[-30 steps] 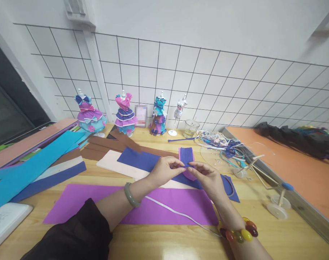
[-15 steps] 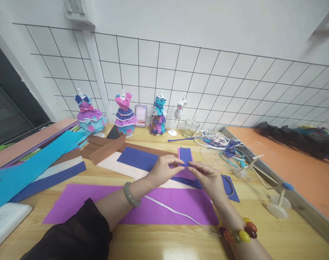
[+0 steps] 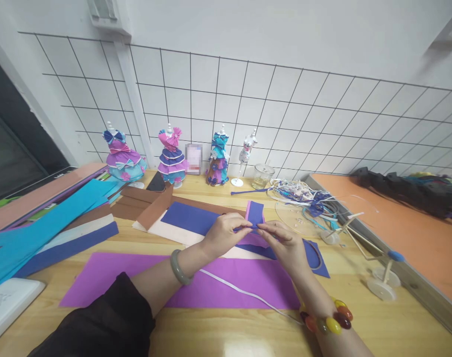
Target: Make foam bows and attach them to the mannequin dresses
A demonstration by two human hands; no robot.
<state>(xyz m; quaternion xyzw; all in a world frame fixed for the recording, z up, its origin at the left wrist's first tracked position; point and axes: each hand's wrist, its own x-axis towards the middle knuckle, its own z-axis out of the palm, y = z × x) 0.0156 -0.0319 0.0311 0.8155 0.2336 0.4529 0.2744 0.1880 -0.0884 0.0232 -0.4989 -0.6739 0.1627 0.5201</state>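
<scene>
A small dark-blue paper strip [image 3: 256, 213] with purple edges is pinched at its near end between both hands. My left hand [image 3: 228, 232] grips it from the left with thumb and forefinger, and my right hand [image 3: 283, 241] does the same from the right; the fingertips almost meet. Beneath the hands lie a dark-blue sheet [image 3: 189, 217] and a pale pink sheet [image 3: 151, 228]. Nearer to me, a long purple sheet [image 3: 137, 285] is spread flat, with a thin white ribbon [image 3: 233, 286] lying across it.
Several dress-form figures stand at the back, among them a bare one [image 3: 248, 148], beside a glass jar [image 3: 263, 176]. Tangled ribbons [image 3: 304, 193] and a wooden stand [image 3: 384, 277] are at right, near an orange tray [image 3: 397, 233]. Turquoise strips [image 3: 62, 213] and a white device [image 3: 14, 302] lie left.
The free end of the blue strip has tilted slightly to the right. Both hands stay in nearly the same place, still pinching it.
</scene>
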